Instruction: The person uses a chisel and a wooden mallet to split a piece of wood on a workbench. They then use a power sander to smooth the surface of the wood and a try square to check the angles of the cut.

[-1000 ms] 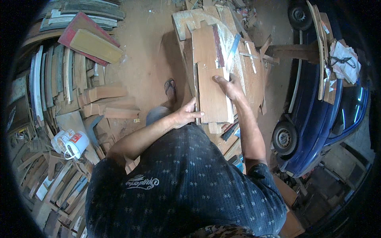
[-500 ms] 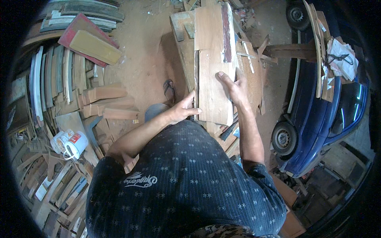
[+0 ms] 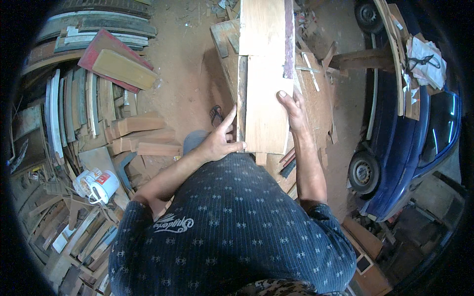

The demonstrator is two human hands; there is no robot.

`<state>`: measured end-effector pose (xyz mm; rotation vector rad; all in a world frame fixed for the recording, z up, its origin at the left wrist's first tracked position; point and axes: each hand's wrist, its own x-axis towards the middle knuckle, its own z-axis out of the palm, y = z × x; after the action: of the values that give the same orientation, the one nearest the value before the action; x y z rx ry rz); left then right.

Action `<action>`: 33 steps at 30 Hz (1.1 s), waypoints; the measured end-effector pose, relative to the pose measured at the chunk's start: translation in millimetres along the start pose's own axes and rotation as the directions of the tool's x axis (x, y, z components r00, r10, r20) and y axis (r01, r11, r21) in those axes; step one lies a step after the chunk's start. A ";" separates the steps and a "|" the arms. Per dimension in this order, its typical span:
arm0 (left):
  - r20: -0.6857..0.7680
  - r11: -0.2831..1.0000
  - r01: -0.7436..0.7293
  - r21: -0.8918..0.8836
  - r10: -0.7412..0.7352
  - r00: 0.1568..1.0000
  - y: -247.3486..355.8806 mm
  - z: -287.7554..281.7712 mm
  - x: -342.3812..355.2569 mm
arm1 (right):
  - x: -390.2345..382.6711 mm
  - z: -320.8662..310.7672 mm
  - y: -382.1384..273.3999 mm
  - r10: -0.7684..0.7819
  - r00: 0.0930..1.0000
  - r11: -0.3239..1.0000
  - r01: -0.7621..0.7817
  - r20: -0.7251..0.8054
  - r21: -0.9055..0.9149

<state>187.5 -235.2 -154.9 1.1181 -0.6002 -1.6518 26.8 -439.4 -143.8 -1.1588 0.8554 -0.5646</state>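
The far end of the board (image 3: 266, 74) runs off the top edge, and the workbench (image 3: 316, 98) beneath it is mostly hidden, so what the board rests on cannot be told. The left hand (image 3: 219, 140) is half open, thumb under the near corner and forefinger up along the left edge; the right hand (image 3: 292, 106) lies flat and spread against the right edge. The board is pale, bare wood, held lengthwise ahead of the chest above the reddish dirt floor (image 3: 182, 74), with a darker strip along its right side.

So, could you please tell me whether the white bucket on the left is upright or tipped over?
Tipped: the white bucket lies on its side among wood offcuts.
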 end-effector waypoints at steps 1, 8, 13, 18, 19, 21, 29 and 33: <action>-0.007 0.999 -0.028 0.020 0.028 1.000 -2.3 -0.1 2.1 | -1.8 1.8 -3.2 -0.052 0.999 0.999 0.052 -0.011 -0.013; 0.022 0.984 -0.172 0.052 0.171 0.985 -8.3 -2.8 18.5 | -10.3 14.0 -49.5 -0.291 0.956 0.931 0.290 0.029 -0.222; -0.051 0.998 0.052 0.041 -0.050 0.997 -22.2 -12.5 35.3 | -10.8 23.7 -45.9 -0.276 0.959 0.905 0.238 -0.061 -0.353; -0.362 0.955 0.132 0.267 -0.028 0.932 -67.8 -68.5 63.3 | -9.6 8.5 33.3 -0.250 0.961 0.652 0.078 -0.117 -0.754; -0.411 0.929 0.166 0.330 -0.016 0.911 -78.8 -84.7 58.1 | -11.8 1.7 59.0 -0.168 0.977 0.617 0.003 -0.128 -0.787; -0.496 0.867 0.233 0.441 0.019 0.868 -114.5 -125.9 45.7 | -16.6 -15.3 110.7 -0.004 0.986 0.517 -0.142 -0.168 -0.844; -0.637 0.747 0.542 0.384 -0.210 0.742 -336.2 -329.1 -113.9 | -37.8 -3.7 230.2 -0.197 0.969 0.486 -0.037 -0.151 -0.873; -0.665 0.725 0.644 0.244 -0.359 0.655 -329.5 -339.8 -130.0 | 6.5 3.5 217.5 -0.092 0.978 0.504 -0.118 -0.189 -0.855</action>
<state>344.5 48.6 -523.4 2.2311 -0.2666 -1.5176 24.8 -372.4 -350.8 -2.0454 1.4185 -0.2033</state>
